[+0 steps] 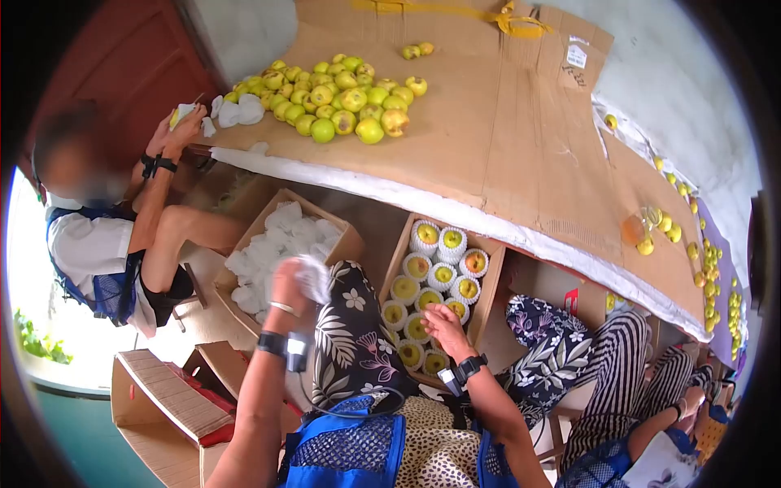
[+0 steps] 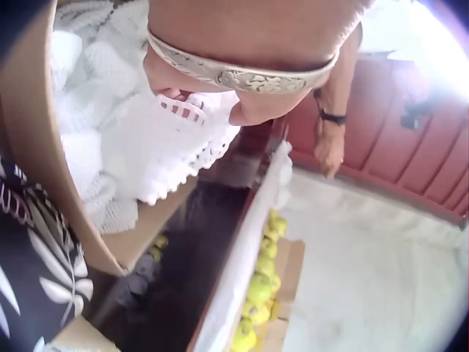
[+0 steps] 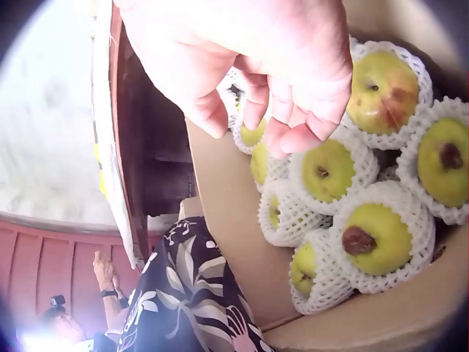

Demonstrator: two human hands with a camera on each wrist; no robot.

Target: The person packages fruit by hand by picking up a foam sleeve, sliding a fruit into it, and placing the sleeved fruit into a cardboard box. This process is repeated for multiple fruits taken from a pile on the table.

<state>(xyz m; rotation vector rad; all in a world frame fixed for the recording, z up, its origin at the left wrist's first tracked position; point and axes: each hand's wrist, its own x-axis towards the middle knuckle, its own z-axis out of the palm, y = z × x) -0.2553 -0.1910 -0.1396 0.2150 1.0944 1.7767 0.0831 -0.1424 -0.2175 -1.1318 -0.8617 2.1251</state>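
Note:
My left hand (image 1: 286, 291) grips a white foam net sleeve (image 1: 313, 279) over a carton (image 1: 350, 244) filled with more white foam sleeves (image 1: 281, 244). The left wrist view shows the open edge of the held net (image 2: 157, 147) fanning out below the fingers. Over a second carton (image 1: 492, 272), my right hand (image 1: 449, 332) hovers with loosely bent fingers and nothing between them. Inside that carton, yellow-green apples (image 1: 442, 277) stand in rows, each wrapped in a white foam net. Some have brown patches, such as one apple (image 3: 377, 238) in the right wrist view.
A cardboard-covered table (image 1: 488, 138) stands ahead, with a heap of bare apples (image 1: 342, 93) at its left. Another person (image 1: 98, 236) on the left holds an apple in white foam. Someone in striped trousers (image 1: 602, 366) sits at the right. An opened carton (image 1: 163, 407) lies lower left.

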